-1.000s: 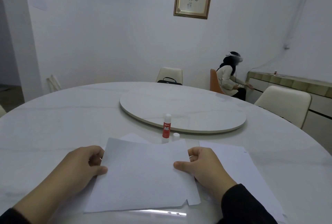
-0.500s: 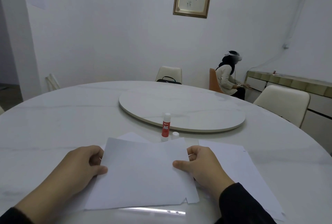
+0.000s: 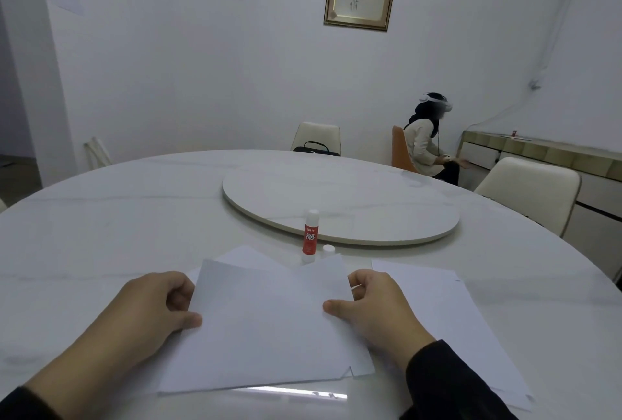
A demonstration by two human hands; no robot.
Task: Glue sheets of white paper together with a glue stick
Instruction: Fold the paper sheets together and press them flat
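A person seated at a round white marble table (image 3: 101, 234) holds a sheet of white paper (image 3: 269, 325) by its two side edges. The left hand (image 3: 148, 312) pinches the left edge, thumb lying on top and fingers curled beneath; the right hand (image 3: 373, 308) grips the right edge the same way, thumb flat on the sheet's face. Both forearms reach in from the near edge, the right in a dark sleeve (image 3: 447, 382). More white sheets (image 3: 242, 256) lie under the held one, and another sheet (image 3: 447, 305) lies just right of the right hand. Just beyond the held sheet's far edge, between the two hands, a red-and-white glue stick (image 3: 310, 236) stands upright, uncapped, its white cap (image 3: 328, 250) beside it, before a lazy Susan (image 3: 340, 207).
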